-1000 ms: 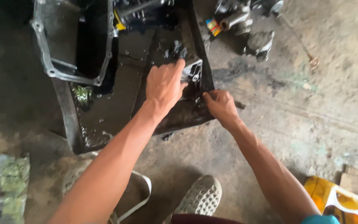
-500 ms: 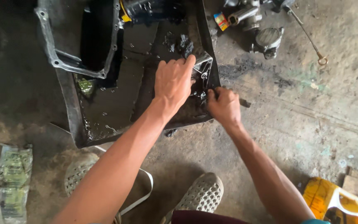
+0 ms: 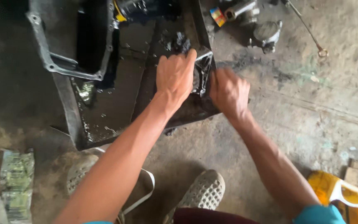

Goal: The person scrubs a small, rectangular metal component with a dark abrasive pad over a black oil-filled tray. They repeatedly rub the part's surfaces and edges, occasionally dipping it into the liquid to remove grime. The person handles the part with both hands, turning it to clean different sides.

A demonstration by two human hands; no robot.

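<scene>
I see my left hand (image 3: pixel 175 76) and right hand (image 3: pixel 228 92) gripping a small oily black metal part (image 3: pixel 201 68) between them over the dark oil-filled metal tray (image 3: pixel 69 112); I judge I'm working it free, needing a firm twist.

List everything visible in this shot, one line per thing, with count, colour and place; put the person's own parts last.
oily tray: one, black, on the floor at upper centre.
metal pan: one, grey, flanged, resting over the tray's upper left.
small greasy part: one, dark and shiny, at the tray's right edge, between both hands.
engine parts: a few, grey, on the floor at upper right.
thin rod: one, metal, ring-ended, far upper right.
yellow container: one, yellow and white, lower right corner.
crumpled wrapper: one, greenish, lower left.
sandals: two, grey, perforated, bottom centre.
concrete floor: grey, stained.
left hand: on the part.
right hand: beside the part, blurred.
</scene>
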